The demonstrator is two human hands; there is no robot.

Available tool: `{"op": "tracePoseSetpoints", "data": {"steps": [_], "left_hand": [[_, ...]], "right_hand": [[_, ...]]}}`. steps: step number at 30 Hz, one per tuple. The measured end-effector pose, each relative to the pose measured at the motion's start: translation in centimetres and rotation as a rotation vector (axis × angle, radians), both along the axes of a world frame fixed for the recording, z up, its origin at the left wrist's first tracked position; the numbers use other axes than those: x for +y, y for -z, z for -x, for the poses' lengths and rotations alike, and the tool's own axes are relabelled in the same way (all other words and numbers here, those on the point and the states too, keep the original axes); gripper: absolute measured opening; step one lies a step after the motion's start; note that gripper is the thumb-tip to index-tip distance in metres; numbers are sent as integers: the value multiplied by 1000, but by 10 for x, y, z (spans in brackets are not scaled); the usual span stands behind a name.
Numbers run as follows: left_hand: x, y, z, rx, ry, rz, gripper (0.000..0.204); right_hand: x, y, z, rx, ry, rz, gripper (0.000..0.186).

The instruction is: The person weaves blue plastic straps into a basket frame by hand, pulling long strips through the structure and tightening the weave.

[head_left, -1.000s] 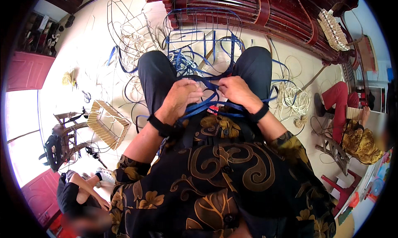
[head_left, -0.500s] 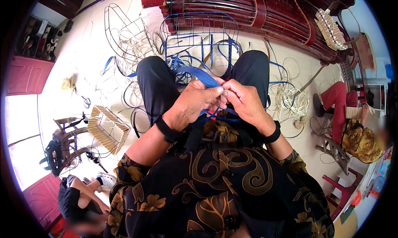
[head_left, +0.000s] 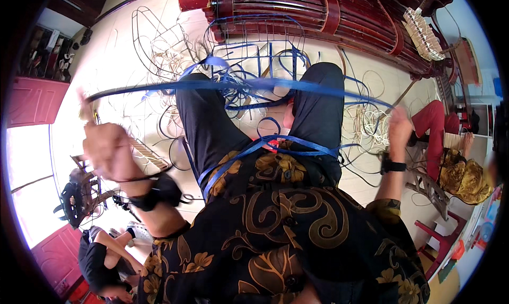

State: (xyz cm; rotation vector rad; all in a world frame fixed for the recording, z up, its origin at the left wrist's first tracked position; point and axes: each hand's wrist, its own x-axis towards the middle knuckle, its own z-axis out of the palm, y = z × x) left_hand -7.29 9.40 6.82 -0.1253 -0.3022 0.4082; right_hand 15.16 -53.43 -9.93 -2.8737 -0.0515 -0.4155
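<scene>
Head view, and both arms are flung wide, a long blue strap drawn out between them, nearly straight across and above the knees! Look at the left hand: out well to the side, knuckles up, fingers curled, the fingertips pinching one end of the strap, though blur smears the finer detail of that grip. Its forearm slants up and outward, a black wristband at the wrist. Over to the right hand, just as far out on its own side, fist closed round the other end, forearm standing almost upright above a second black band. The strap itself is streaked in the middle, a touch higher at its centre than at the right fist. Down below, a looser blue strip loops across the lap, lying over the dark trousers and the patterned shirt. Beyond the knees, more blue and pale strips tangle on the tiled floor, and a coil of pale cord sits near the right fist.
</scene>
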Motion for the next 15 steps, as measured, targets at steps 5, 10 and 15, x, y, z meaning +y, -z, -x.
{"op": "tracePoseSetpoints", "data": {"steps": [5, 10, 15], "left_hand": [[135, 15, 89, 312, -769, -521, 78], [172, 89, 159, 972, -542, -874, 47], [121, 150, 146, 1935, 300, -2539, 57]], "right_hand": [[-140, -25, 14, 35, 348, 129, 24], [-144, -40, 21, 221, 551, 320, 29], [-19, -43, -13, 107, 8, 178, 24]]}}
